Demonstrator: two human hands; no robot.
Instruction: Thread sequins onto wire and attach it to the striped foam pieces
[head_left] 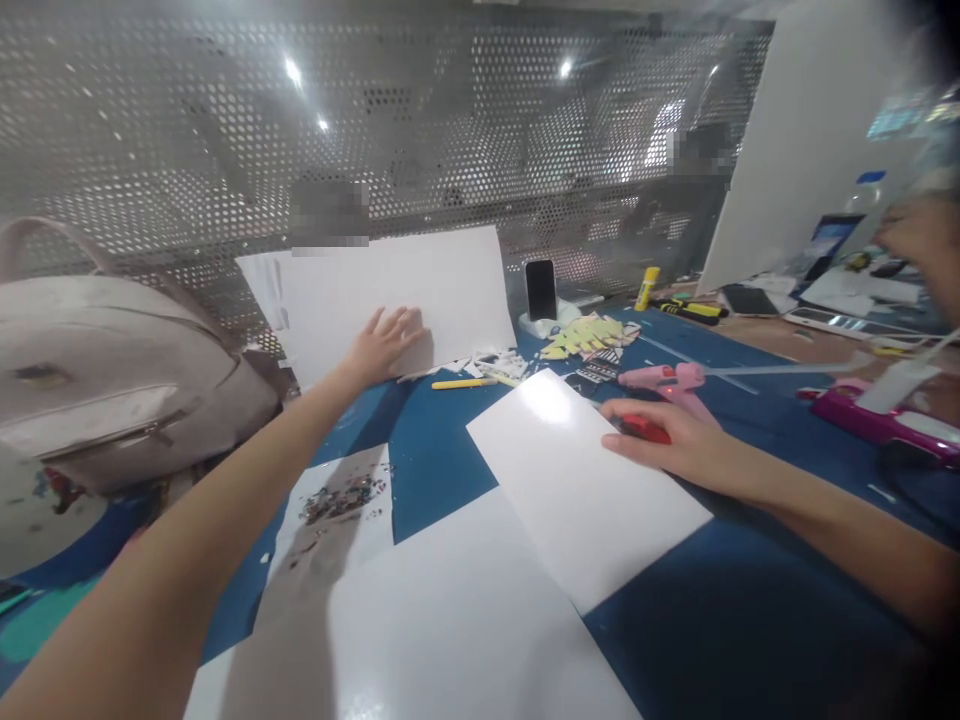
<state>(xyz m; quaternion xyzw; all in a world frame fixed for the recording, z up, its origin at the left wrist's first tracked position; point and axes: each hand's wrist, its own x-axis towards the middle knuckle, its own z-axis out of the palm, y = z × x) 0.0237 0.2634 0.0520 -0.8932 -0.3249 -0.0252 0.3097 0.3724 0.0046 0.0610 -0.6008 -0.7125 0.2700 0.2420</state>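
My left hand [386, 345] lies with spread fingers against a white board [457, 285] that leans upright at the back of the blue table. My right hand [679, 440] is closed around a red-handled tool [646, 428]; its tip is mostly hidden, so I cannot tell its exact kind. Under that hand is a glossy white sheet [585, 500]. It overlaps a larger white sheet [450, 620] nearest me. Just beyond my right hand rests a pink glue gun [664, 377]. Below my left forearm, small dark bits [345, 498] are scattered on another white sheet [382, 530].
A pale backpack [127, 370] stands at the left. White scraps [491, 365], a yellow pen [461, 384], yellow-green cutouts [589, 337] and a phone [541, 290] are near the back. A glue stick [646, 288] stands right of them. Another person's hand [919, 230] shows at the far right.
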